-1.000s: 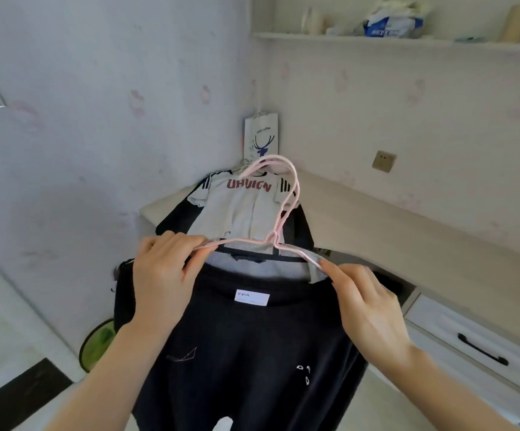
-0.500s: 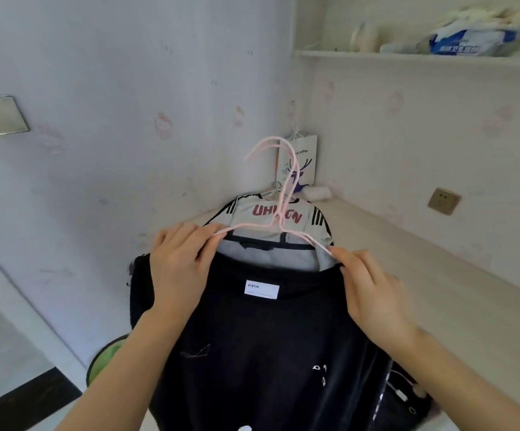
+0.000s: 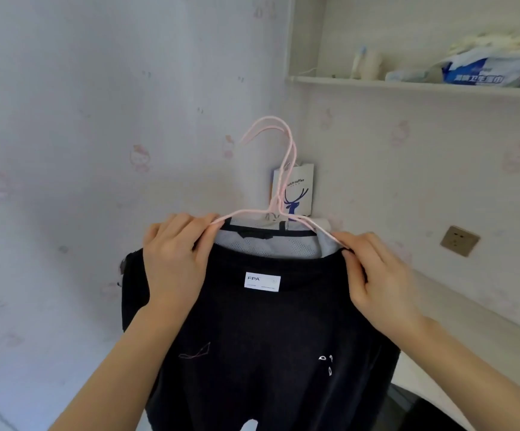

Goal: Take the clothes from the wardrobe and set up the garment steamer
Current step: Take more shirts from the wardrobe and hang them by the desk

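Fingers of your left hand (image 3: pixel 174 259) curl over the left shoulder of the pink hangers (image 3: pixel 271 181), pinching wire and dark garment (image 3: pixel 268 337) together. Between your hands the hangers' long axis runs level, left to right, hooks pointing up toward the wall. Your right hand (image 3: pixel 377 275) pinches the opposite shoulder, equally near; the garment hangs below, just left of the desk (image 3: pixel 486 315).

We hold up a black garment (image 3: pixel 262 337) with a white FPA label (image 3: pixel 262 281). Our left hand (image 3: pixel 174 259) and right hand (image 3: pixel 377 275) pinch the shoulders of the pink hangers (image 3: pixel 279 169). Behind stand a deer-print paper bag (image 3: pixel 296 191), a wall socket (image 3: pixel 459 241), a shelf (image 3: pixel 408 85) and a pale counter (image 3: pixel 486 312).
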Tool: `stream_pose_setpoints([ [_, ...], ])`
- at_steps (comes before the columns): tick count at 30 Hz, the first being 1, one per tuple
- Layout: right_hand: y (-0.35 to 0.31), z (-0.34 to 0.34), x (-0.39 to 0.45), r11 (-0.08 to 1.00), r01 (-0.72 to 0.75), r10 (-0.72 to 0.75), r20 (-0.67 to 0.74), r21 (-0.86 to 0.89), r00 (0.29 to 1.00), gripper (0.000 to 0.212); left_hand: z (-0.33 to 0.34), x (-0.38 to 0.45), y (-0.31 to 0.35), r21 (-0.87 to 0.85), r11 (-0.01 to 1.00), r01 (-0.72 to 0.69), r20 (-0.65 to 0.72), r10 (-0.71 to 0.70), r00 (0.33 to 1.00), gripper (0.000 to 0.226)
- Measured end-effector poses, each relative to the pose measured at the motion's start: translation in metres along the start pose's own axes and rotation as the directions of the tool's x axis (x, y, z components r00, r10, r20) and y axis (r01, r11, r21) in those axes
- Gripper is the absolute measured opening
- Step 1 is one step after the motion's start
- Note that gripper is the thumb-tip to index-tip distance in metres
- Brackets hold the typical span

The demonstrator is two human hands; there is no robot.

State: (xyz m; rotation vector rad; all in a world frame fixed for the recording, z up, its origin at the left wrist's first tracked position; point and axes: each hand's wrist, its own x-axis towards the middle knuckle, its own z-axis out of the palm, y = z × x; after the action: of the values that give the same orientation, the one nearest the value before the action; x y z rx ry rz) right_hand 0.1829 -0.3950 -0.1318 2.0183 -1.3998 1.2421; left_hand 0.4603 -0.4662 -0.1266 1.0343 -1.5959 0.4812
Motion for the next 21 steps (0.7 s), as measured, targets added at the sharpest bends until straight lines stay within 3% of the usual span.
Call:
stream_pose_setpoints([
  [11, 0.079, 0.096, 0.139, 0.977, 0.028, -0.062, -0.155, -0.212, 0.986, 0.029, 0.138, 0.12, -0.078, -0.142, 0.989, -0.041, 0.022, 0.044, 0.999, 0.023],
  [21, 0.14, 0.161, 0.196, 0.963, 0.023, -0.059, -0.126, -0.27, 0.99, 0.027, 0.24, 0.166, -0.127, -0.211, 0.976, -0.05, 0.093, 0.071, 0.993, 0.027],
])
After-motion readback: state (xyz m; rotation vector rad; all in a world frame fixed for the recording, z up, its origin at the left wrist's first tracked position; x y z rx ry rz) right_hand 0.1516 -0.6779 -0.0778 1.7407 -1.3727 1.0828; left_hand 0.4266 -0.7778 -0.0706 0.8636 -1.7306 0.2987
